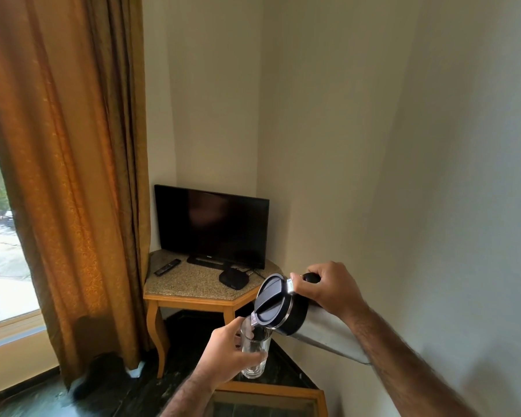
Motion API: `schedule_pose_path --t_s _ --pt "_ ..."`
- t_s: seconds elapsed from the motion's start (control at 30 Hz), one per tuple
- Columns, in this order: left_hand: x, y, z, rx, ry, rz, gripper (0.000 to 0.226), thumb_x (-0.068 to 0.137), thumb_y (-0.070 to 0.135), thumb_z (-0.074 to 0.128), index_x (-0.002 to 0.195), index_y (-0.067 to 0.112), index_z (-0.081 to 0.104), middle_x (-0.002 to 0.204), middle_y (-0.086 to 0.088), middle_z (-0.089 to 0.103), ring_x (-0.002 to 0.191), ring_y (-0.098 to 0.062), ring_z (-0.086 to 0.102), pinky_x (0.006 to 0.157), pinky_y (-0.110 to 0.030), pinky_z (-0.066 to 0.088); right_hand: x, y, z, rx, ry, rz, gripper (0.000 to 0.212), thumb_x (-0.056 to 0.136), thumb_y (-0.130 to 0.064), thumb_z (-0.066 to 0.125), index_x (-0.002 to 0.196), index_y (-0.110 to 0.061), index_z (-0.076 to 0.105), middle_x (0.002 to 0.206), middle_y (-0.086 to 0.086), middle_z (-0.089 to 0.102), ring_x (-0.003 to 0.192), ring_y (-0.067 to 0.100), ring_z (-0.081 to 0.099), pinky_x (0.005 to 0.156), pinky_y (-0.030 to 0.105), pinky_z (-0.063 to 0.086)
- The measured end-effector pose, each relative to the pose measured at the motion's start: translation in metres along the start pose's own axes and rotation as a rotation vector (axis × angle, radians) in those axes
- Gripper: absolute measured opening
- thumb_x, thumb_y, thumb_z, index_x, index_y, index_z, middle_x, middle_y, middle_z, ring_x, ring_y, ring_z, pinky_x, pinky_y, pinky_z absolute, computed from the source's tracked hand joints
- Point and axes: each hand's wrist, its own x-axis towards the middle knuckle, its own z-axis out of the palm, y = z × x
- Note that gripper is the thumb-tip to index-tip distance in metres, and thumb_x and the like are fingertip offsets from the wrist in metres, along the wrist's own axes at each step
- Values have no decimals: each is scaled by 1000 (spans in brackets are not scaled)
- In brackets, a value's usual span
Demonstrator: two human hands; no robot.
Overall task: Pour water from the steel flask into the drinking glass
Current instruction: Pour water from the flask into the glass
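My right hand (328,288) grips the black handle of the steel flask (283,305), which is tipped toward me and to the left. Its round black lid faces the camera and its spout rests at the rim of the drinking glass (256,350). My left hand (226,353) is wrapped around the clear glass and holds it upright in the air under the spout. Whether water is flowing is not visible; the lower part of the glass looks clear.
A wooden corner table (193,291) with a stone top carries a dark television (212,227), a remote (167,267) and a small black box (233,279). A brown curtain (73,176) hangs left. A glass-topped wooden table (271,395) sits below the glass. Wall close on the right.
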Motion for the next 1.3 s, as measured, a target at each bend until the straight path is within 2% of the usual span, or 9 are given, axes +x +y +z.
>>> schedule_pose_path --t_s 0.13,0.2,0.3,0.37,0.47,0.63,0.77,0.9,1.3 --pt "-1 0 0 0 0 -10 70 68 31 95 131 29 65 121 11 76 113 -10 73 100 -43 64 3 -2 -1 -43 -17 -17 55 72 -65 63 49 -18 46 43 -10 41 44 8 36 49 29 35" --pt "-1 0 -1 -4 3 -11 70 68 32 95 130 30 66 120 11 77 113 -9 74 100 -42 64 5 -3 0 -62 -26 -19 57 72 -65 63 51 -14 50 44 -8 44 44 7 38 48 29 38" --pt "-1 0 0 -6 2 -12 70 67 35 95 130 33 66 119 14 77 112 -6 73 101 -38 63 7 -4 0 -73 -53 -29 62 72 -68 62 59 -7 59 49 4 53 47 9 43 49 33 43" --pt "-1 -1 1 -7 -3 -13 68 66 36 95 128 35 66 117 14 78 111 -5 74 101 -38 63 9 -5 -1 -82 -54 -36 63 72 -69 61 59 -7 60 48 2 51 46 8 41 49 31 41" --pt "0 -2 3 -9 -5 -21 68 65 34 95 127 36 67 116 14 79 109 -4 75 98 -39 65 11 -8 -2 -111 -64 -64 62 73 -69 60 56 -10 57 45 -8 44 44 8 38 49 28 38" --pt "2 -5 5 -13 -10 -16 67 65 34 94 127 35 67 116 13 79 109 -5 75 97 -41 65 16 -11 -4 -159 -75 -103 55 74 -66 60 47 -22 43 41 -10 41 42 9 39 47 23 33" --pt "4 -6 5 -12 -5 -3 62 67 34 93 124 36 68 115 13 79 110 -7 75 100 -41 63 20 -12 -5 -173 -84 -106 56 73 -66 61 47 -21 43 41 -9 39 42 10 37 48 27 36" --pt "6 -7 5 -9 9 16 60 67 32 92 123 35 69 113 14 80 109 -6 76 99 -39 64 23 -13 -6 -198 -75 -120 57 73 -65 62 45 -21 39 41 -9 39 42 11 36 46 25 29" --pt "11 -8 4 2 26 20 62 69 29 95 125 35 68 112 14 80 106 -4 76 96 -35 65 27 -16 -4 -216 -65 -114 60 73 -64 63 46 -18 38 40 -7 35 40 13 32 45 25 27"
